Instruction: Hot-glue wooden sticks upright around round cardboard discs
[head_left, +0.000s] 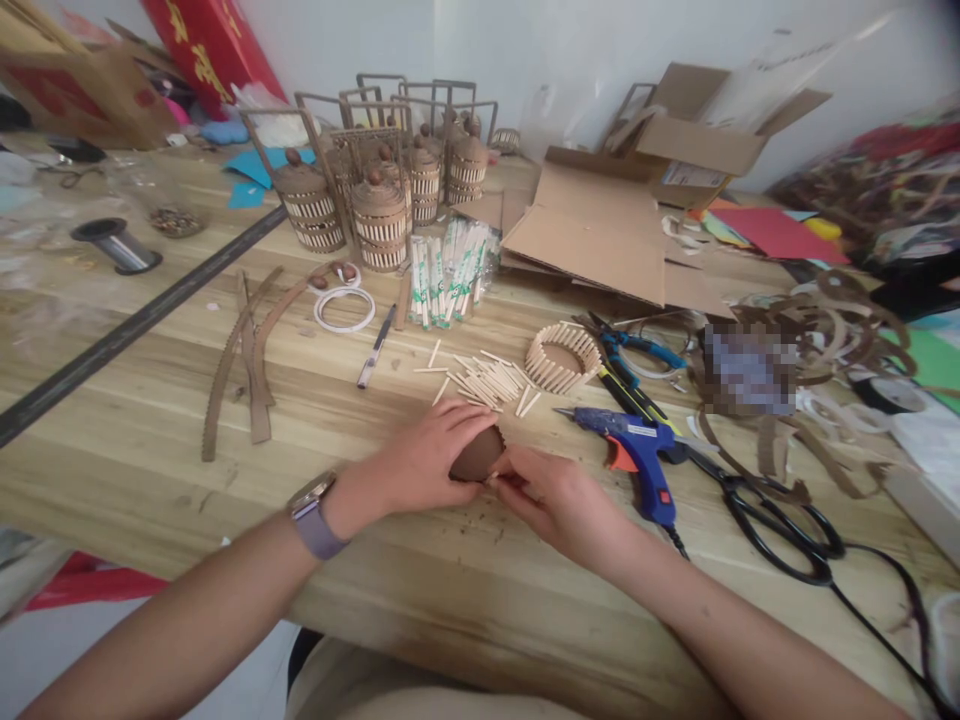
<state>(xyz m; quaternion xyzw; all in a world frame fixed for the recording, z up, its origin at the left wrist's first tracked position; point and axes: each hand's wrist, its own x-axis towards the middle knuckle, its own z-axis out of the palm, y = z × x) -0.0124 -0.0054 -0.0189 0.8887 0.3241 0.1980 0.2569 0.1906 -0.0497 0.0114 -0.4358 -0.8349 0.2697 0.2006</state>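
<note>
My left hand [427, 455] is curled around a brown cardboard disc [478, 456], holding it just above or on the wooden table. At the disc's right edge, the fingertips of my right hand [551, 495] are pinched together on what looks like the pale end of a short wooden stick [492, 478], mostly hidden. Beyond my hands lies a loose pile of short wooden sticks [484, 380]. A round cardboard base ringed with upright sticks [562, 358] stands to the right of the pile. Nearby, a blue glue gun [637, 445] rests on its side.
Black scissors [780, 525], blue-handled pliers [645, 350] and brown cardboard strips [825, 330] lie to the right. Finished stick lanterns with handles [381, 225] stand at the back, near wrapped sticks [450, 280]. Tape rolls [343, 308] and a pen [376, 348] lie left of centre.
</note>
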